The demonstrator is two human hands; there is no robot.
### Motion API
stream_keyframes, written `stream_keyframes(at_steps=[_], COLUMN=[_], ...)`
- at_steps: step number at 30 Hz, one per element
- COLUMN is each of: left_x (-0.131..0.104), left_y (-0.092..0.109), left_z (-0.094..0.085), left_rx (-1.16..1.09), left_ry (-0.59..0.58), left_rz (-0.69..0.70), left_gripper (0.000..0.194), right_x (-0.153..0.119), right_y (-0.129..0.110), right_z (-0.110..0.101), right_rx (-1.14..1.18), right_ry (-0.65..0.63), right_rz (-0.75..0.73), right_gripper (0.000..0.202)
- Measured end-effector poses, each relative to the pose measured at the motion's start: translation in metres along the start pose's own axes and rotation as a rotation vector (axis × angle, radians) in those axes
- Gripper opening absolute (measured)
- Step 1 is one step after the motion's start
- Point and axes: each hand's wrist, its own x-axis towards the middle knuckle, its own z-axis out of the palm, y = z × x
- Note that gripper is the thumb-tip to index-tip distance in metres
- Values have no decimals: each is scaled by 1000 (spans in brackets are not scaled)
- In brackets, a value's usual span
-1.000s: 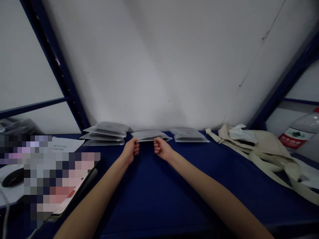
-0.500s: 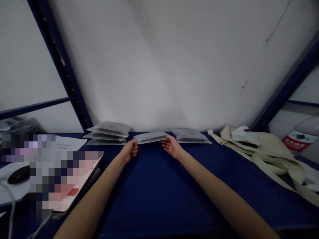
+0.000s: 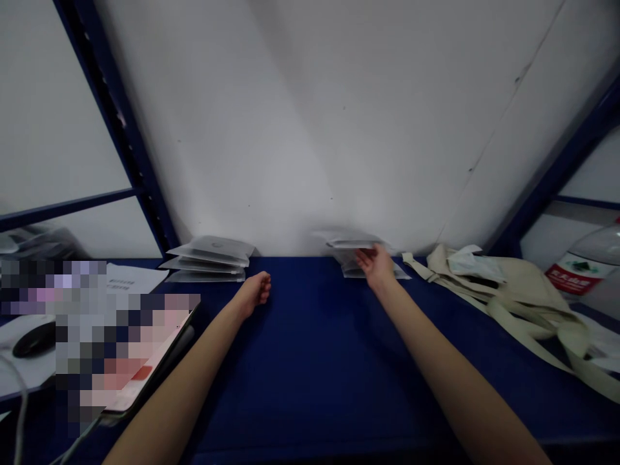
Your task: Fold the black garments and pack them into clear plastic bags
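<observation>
My right hand point(image 3: 378, 266) grips a frosted plastic bag point(image 3: 349, 239), blurred by motion, at the back of the blue table point(image 3: 310, 361). The bag is raised above another frosted bag point(image 3: 353, 270) that lies on the table. With fingers curled and nothing seen in them, my left hand point(image 3: 256, 292) hangs over the table left of the middle. Just behind and to its left is a stack of several frosted bags point(image 3: 213, 248).
A phone or tablet point(image 3: 145, 381), papers point(image 3: 140, 278) and a black mouse point(image 3: 36, 340) lie at the left. Beige cloth bag point(image 3: 527, 284) and a labelled bottle point(image 3: 581, 271) are at the right. A white wall point(image 3: 300, 129) rises behind.
The bag that was between both hands has moved right with my right hand, over the right-hand bag. My left hand has let go of it and stays in nearly the same place.
</observation>
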Motion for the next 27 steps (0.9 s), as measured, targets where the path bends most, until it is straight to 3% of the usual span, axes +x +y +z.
stream_keyframes(at_steps=[3, 6, 12, 17, 23, 27], left_x=[1, 0, -1, 0, 1, 2], left_y=[1, 2, 11, 15, 14, 15], left_z=[0, -1, -9, -16, -22, -25], left_rx=[-20, -52, -135, -160, -120, -21], left_ry=[41, 97, 250, 311, 362, 402], left_rz=[2, 13, 51, 56, 80, 192], left_gripper=[11, 7, 10, 20, 26, 22], right_x=[12, 14, 1, -16, -32, -35], right_y=[-5, 5, 23, 32, 42, 44], right_z=[-14, -16, -5, 0, 5, 6], right_rx=[-32, -94, -301, -525, -851, -927], right_ry=[94, 80, -232, -503, -745, -776], right_rz=[78, 171, 338, 437, 348, 271], right_gripper=[21, 21, 18, 17, 19, 21])
